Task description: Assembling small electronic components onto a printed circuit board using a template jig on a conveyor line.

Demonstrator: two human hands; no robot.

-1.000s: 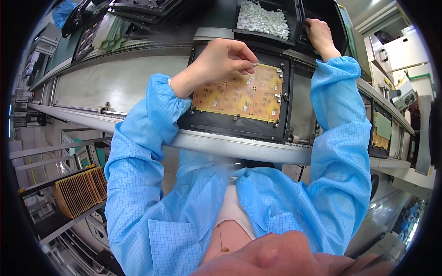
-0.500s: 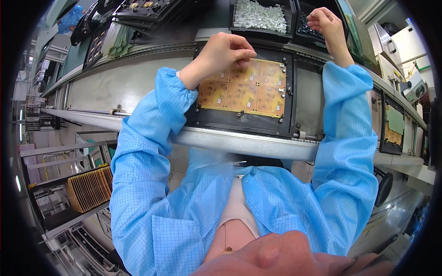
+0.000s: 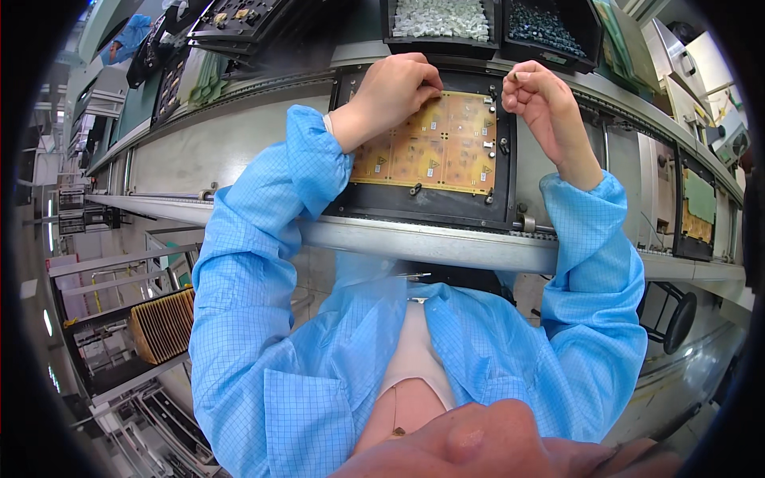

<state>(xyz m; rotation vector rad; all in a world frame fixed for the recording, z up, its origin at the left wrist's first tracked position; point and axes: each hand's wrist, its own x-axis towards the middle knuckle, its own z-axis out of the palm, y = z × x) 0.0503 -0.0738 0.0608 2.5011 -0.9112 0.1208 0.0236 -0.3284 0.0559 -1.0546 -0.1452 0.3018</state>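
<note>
hands (image 3: 396, 89) over yellow circuit board (image 3: 438, 147)

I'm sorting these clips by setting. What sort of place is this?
Most likely an electronics assembly line: a yellow circuit board panel in a black carrier on a conveyor rail, with parts bins behind.

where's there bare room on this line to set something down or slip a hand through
Free: the grey conveyor surface left of the black carrier frame, and the grey strip between frame and right forearm. Crowded: the yellow circuit panel under the left hand, the raised right hand, and both parts trays behind.
</note>
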